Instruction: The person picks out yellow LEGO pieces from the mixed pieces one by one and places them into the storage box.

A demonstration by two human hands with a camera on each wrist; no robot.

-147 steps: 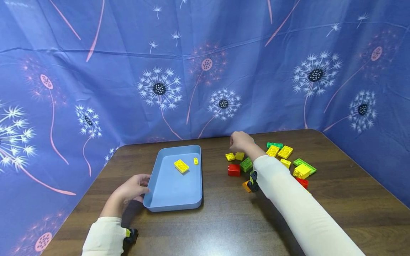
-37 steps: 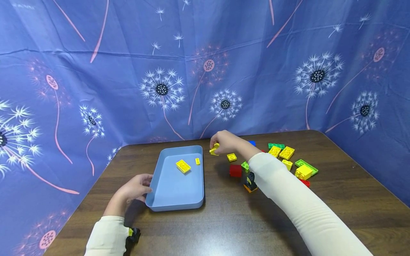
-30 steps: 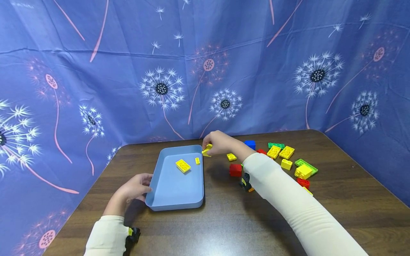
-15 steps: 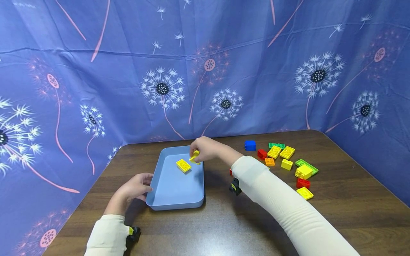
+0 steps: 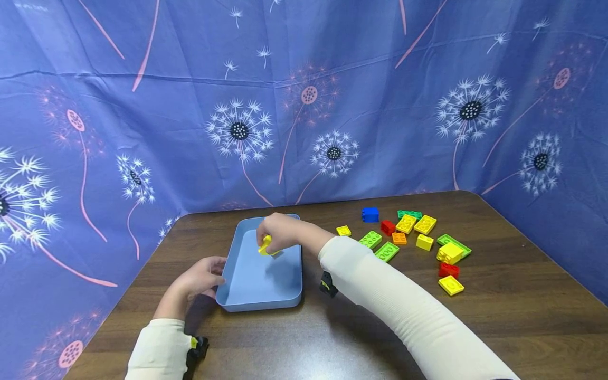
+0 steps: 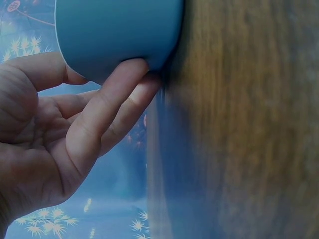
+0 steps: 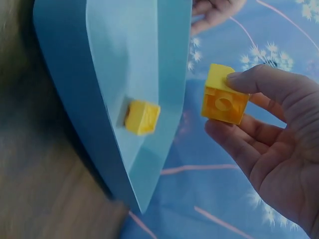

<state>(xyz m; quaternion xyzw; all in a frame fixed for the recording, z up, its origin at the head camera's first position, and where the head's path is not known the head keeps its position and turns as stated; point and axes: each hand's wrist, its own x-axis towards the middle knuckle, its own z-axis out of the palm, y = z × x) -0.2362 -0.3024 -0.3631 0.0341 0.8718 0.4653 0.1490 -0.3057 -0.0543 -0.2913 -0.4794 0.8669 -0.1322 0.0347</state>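
Observation:
My left hand (image 5: pixel 201 278) grips the near-left side of a shallow blue tray (image 5: pixel 258 306), its thumb at the rim. In the left wrist view, fingers (image 6: pixel 119 92) touch the tray's outer wall. Over the tray, my right hand (image 5: pixel 280 232) pinches a yellow toy brick (image 5: pixel 265 244) between thumb and fingertips. Its hollow underside shows in the right wrist view, where the brick (image 7: pixel 224 102) is held apart from the tray. A smaller-looking yellow brick (image 7: pixel 142 117) lies on the tray floor there; in the head view my right hand hides most of the tray's contents.
Loose bricks lie on the wooden table at right: a blue brick (image 5: pixel 370 214), a red brick (image 5: pixel 448 269), a yellow brick (image 5: pixel 425 242), a green plate (image 5: pixel 387 252) and several others. A blue dandelion-print cloth (image 5: pixel 294 132) hangs behind the table.
My right hand has picked up the yellow brick from the pile and carried it leftward over the rim to above the tray. The left hand has stayed at the tray's side.

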